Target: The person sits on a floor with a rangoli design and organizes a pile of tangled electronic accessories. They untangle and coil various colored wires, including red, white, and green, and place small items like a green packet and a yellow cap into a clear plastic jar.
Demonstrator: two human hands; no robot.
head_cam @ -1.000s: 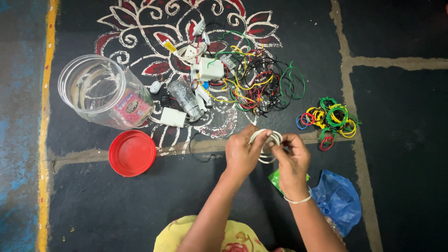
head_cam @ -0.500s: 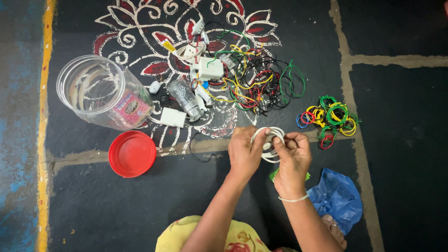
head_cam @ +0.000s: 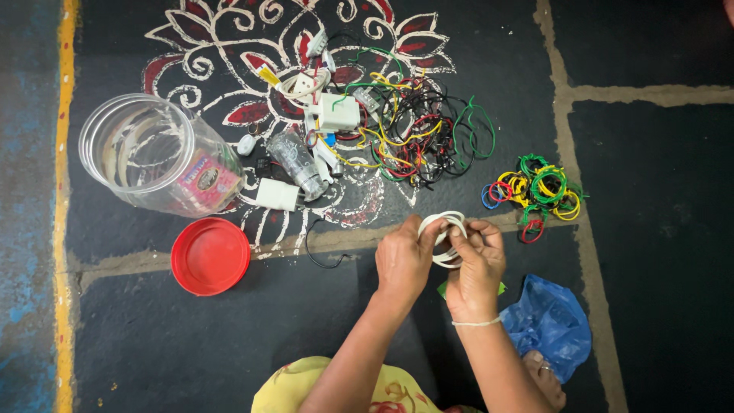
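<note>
White cable coil [head_cam: 443, 229], looped round, pinched in left hand [head_cam: 403, 260] and right hand [head_cam: 475, 268] grips

My hands closer together now than second ago: right hand [head_cam: 475, 268] moved in against left hand [head_cam: 404, 258], knuckles nearly touching. White cable coil [head_cam: 443, 237] tighter and smaller, more of it hidden behind my fingers [head_cam: 461, 239]. Right wrist swung left, covering more of green packet [head_cam: 443, 288]. My foot [head_cam: 547, 378] now showing below blue bag [head_cam: 552, 323].
</note>
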